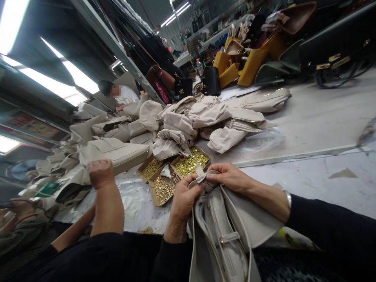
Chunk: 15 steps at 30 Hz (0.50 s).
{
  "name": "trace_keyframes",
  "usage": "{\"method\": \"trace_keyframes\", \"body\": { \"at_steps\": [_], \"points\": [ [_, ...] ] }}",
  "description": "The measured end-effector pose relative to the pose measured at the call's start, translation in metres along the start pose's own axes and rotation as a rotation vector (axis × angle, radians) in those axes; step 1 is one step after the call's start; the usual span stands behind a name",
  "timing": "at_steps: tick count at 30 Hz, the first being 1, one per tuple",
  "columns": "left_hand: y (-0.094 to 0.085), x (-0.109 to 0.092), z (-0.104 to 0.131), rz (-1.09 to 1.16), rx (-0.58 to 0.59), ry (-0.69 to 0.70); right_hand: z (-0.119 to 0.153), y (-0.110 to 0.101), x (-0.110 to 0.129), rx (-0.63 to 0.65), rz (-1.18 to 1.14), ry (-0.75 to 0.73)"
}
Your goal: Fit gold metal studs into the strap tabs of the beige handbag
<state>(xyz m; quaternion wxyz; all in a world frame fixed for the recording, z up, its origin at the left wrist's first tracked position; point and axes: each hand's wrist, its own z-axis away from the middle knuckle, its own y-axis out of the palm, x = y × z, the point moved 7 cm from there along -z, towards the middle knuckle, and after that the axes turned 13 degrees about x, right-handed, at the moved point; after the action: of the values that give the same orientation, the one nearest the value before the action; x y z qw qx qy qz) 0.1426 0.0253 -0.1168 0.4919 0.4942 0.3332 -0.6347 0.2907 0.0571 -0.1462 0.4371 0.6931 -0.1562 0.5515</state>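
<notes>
1. Beige bag [227, 235] stands open at the desk's [302, 176] near edge, mouth upward, a zip and a small tab showing inside.
2. Left hand [183, 196] pinches the strap [201, 177] between thumb and fingers, above the bag's mouth.
3. Right hand [233, 178] pinches the same strap from the other side, close to the left; a bracelet [288, 199] circles its wrist.
4. Cardboard trays [153, 196] of gold-coloured fittings [165, 189] lie toward the near edge, just beyond the left hand.
5. Pale pouches [211, 111] heap up farther back; yellow bags [252, 68] stand toward the far edge.
6. To the left, a co-worker's fist [101, 172] is raised before a pale flap bag [123, 152].
</notes>
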Motion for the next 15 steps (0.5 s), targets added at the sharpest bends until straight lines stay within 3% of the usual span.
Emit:
{"method": "trace_keyframes", "body": {
  "at_steps": [5, 15],
  "points": [
    [-0.001, 0.004, -0.006, 0.039, 0.009, -0.023, 0.000, 0.003, -0.014, 0.061, -0.290, 0.116],
    [0.008, 0.012, -0.025, 0.095, 0.026, -0.021, 0.005, -0.008, -0.030, 0.085, -0.374, 0.115]
  ]
}}
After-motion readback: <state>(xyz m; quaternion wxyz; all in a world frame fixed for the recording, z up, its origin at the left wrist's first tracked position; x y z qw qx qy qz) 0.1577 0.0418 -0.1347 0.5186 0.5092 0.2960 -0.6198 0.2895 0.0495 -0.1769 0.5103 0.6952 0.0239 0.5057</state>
